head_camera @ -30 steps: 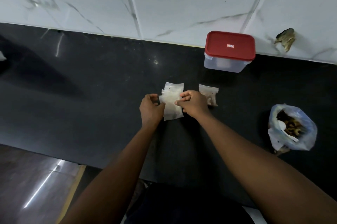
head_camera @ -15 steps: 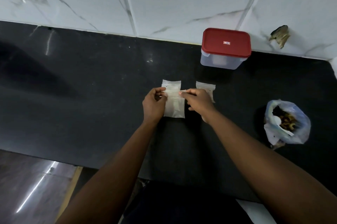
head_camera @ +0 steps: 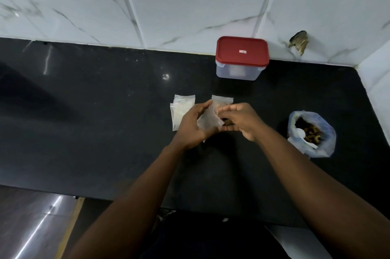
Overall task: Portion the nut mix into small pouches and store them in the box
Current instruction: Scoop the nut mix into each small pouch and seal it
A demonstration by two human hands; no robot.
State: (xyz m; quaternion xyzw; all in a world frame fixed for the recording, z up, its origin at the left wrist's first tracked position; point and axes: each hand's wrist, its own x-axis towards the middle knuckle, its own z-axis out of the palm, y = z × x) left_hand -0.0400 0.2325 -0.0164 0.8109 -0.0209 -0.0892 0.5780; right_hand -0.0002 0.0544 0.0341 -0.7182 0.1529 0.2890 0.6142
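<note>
Small pouch (head_camera: 209, 121): clear, tilted, gripped between thumb and curled fingers of left hand (head_camera: 191, 127). Right hand (head_camera: 240, 120): fingers curled at pouch's right edge, grip unclear. Box (head_camera: 241, 58): lidded, well beyond fingertips

Black counter (head_camera: 84, 123) lies free leftward; the box (head_camera: 241, 58) and nut bag (head_camera: 312, 134) block the right side.

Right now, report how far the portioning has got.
Done: one filled pouch lies on the counter. In hand: left grip and right grip hold an empty pouch. To do: spare pouches wait stacked, nut mix bag holds plenty, box is lidded.
</note>
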